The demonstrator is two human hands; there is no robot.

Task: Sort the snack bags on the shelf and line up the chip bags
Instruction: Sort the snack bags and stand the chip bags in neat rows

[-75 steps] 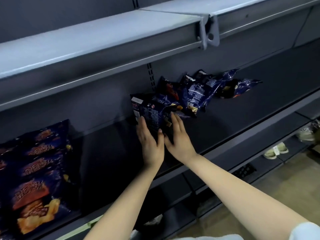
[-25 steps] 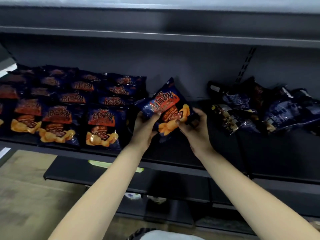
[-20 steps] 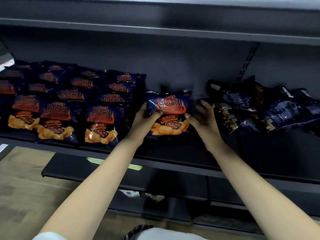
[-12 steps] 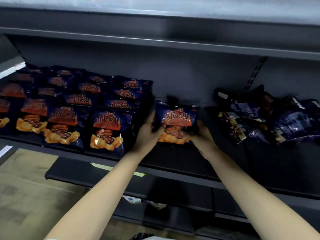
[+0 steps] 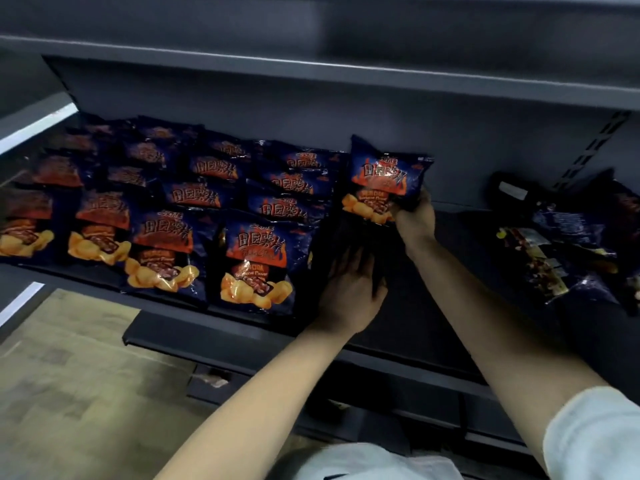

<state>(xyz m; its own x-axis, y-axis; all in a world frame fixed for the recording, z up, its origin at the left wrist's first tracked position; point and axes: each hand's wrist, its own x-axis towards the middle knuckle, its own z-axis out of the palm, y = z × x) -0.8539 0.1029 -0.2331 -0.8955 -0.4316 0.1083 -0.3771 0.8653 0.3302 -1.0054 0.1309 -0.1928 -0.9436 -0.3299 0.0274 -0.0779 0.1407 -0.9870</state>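
A dark blue chip bag [image 5: 384,178] with orange lettering stands upright against the shelf's back wall, just right of the rows. My right hand [image 5: 414,220] grips its lower right corner. My left hand [image 5: 349,292] lies flat with straight fingers on the bare shelf floor in front of that bag, beside the nearest front-row chip bag [image 5: 258,261]. Several rows of matching lined-up chip bags [image 5: 194,195] fill the shelf to the left. A loose pile of dark snack bags [image 5: 561,251] lies at the right.
The dark grey shelf [image 5: 415,327] has an open patch between the rows and the pile. An upper shelf edge [image 5: 311,67] hangs overhead. A slotted upright [image 5: 592,147] runs down the back wall. Lower shelves and tan floor [image 5: 69,393] lie below.
Both hands carried one chip bag from the right pile to the end of the rows. The left hand has since let go and dropped to the shelf floor; the right still holds the bag.
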